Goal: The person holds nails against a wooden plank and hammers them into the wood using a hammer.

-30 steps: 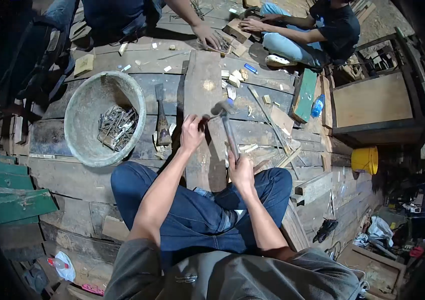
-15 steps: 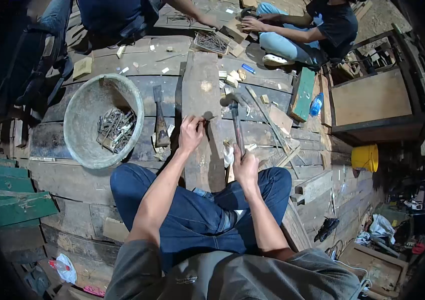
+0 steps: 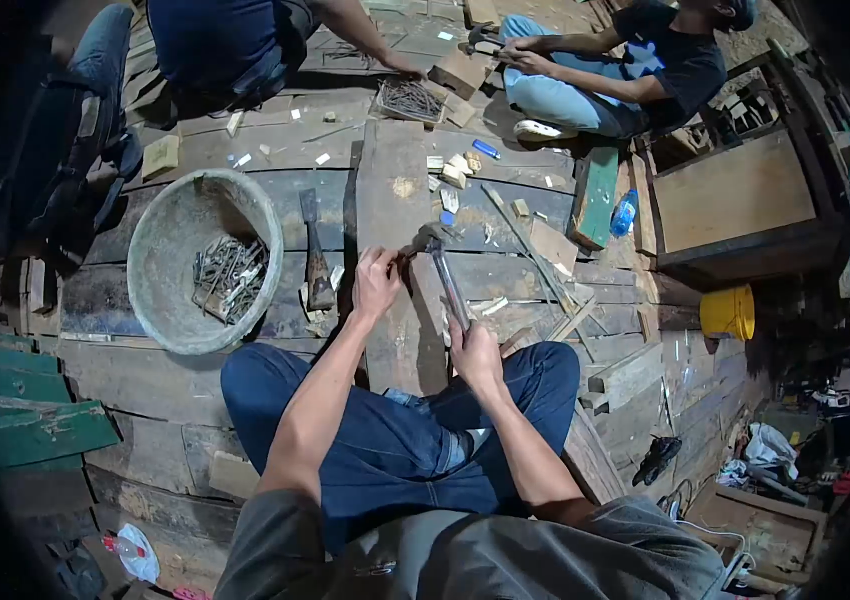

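My right hand [image 3: 475, 357] is wrapped round the handle of a hammer [image 3: 451, 285]. The hammer's head is up near my left hand, over the right side of a wide wooden plank [image 3: 392, 195]. My left hand [image 3: 377, 283] is pinched above the plank, and a small dark thing, seemingly a nail, shows at its fingertips. To its left a chisel-like tool [image 3: 317, 262] lies on the floorboards. Further left stands a round basin [image 3: 150, 270] with a pile of nails [image 3: 230, 278] in it.
A tray of nails [image 3: 411, 100] lies beyond the plank. One person [image 3: 230, 50] reaches toward it; another [image 3: 635, 75] sits at the upper right holding a tool. Wood scraps, a green block [image 3: 600, 198], a blue bottle [image 3: 624, 213], a cabinet [image 3: 735, 200] and a yellow bucket [image 3: 728, 312] are to the right.
The hammer head has swung back left, close to my left hand. My left hand stays pinched over the plank. The person at the upper right has lifted their hands with a tool.
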